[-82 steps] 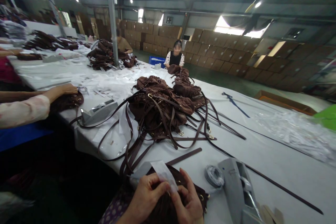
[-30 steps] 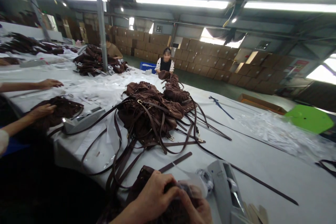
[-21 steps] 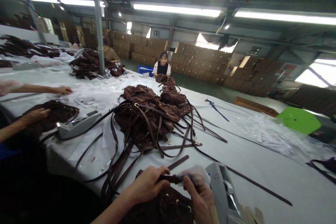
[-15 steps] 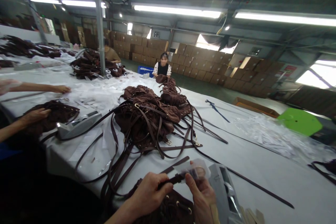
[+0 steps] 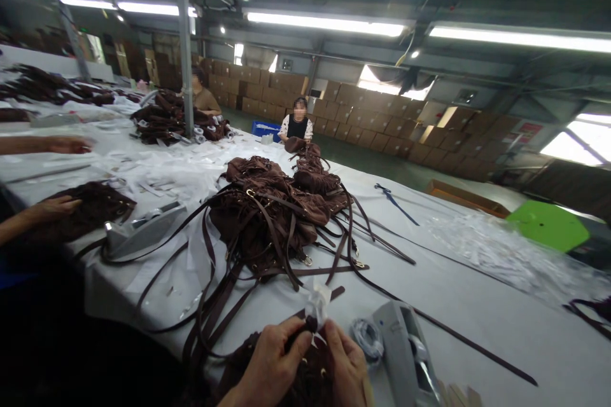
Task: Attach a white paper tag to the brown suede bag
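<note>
At the near edge of the table, my left hand [image 5: 274, 362] is closed around a dark brown strap belonging to the brown bag [image 5: 305, 381] beneath it. A translucent white wrapping sheet [image 5: 317, 302] stands up from the strap's end, gathered round it. My right hand [image 5: 344, 362] pinches the lower right side of this sheet, close to the left fingertips. Whatever hardware the wrap covers is hidden. Just right of my right hand lie a clear ring-shaped roll [image 5: 367, 340] and a grey tape dispenser [image 5: 405, 350].
A heap of brown bags [image 5: 267, 216] with trailing straps fills the table's middle. At left, a co-worker's hands [image 5: 55, 206] are beside another bag and a second tape dispenser [image 5: 143, 229]. Clear plastic bags [image 5: 515, 254] and a green panel [image 5: 548, 226] are at right.
The wrapping sheet, earlier spread flat toward the right, now stands gathered upright at the strap's end. My right hand has moved left toward my left hand, uncovering the clear roll.
</note>
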`<action>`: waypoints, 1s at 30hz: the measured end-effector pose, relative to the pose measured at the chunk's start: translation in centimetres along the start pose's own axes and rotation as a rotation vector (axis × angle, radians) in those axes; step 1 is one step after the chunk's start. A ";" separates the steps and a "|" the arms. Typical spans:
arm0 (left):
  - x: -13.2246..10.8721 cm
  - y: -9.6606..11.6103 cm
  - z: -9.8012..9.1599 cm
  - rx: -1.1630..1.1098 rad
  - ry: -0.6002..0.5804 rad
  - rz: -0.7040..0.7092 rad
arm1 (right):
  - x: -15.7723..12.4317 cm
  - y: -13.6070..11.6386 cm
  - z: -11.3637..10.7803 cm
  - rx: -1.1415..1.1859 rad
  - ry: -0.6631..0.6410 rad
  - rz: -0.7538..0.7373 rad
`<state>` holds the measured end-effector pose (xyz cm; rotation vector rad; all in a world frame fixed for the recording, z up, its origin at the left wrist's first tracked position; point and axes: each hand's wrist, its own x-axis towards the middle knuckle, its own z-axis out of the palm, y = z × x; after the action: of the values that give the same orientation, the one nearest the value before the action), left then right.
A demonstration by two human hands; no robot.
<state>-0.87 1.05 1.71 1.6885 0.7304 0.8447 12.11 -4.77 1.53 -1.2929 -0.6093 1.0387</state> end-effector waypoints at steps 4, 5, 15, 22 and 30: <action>-0.1 -0.3 0.1 0.057 -0.014 0.005 | 0.0 -0.1 -0.3 0.038 -0.014 0.072; -0.2 -0.4 0.1 0.065 -0.019 -0.002 | 0.0 0.3 -0.5 0.049 -0.004 0.071; 0.0 -0.2 -0.3 -0.237 -0.037 -0.111 | -0.6 1.2 -0.5 -0.143 0.029 -0.084; -0.1 -1.2 0.2 -0.447 0.076 -0.232 | -0.9 0.8 0.3 -0.002 0.180 -0.123; -0.2 -1.8 -0.5 -0.356 -0.039 -0.171 | -2.0 0.3 0.4 -0.201 0.079 -0.130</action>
<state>-1.47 1.64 0.03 1.3034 0.6447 0.7683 10.80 -6.40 1.64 -1.4416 -0.7418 0.8314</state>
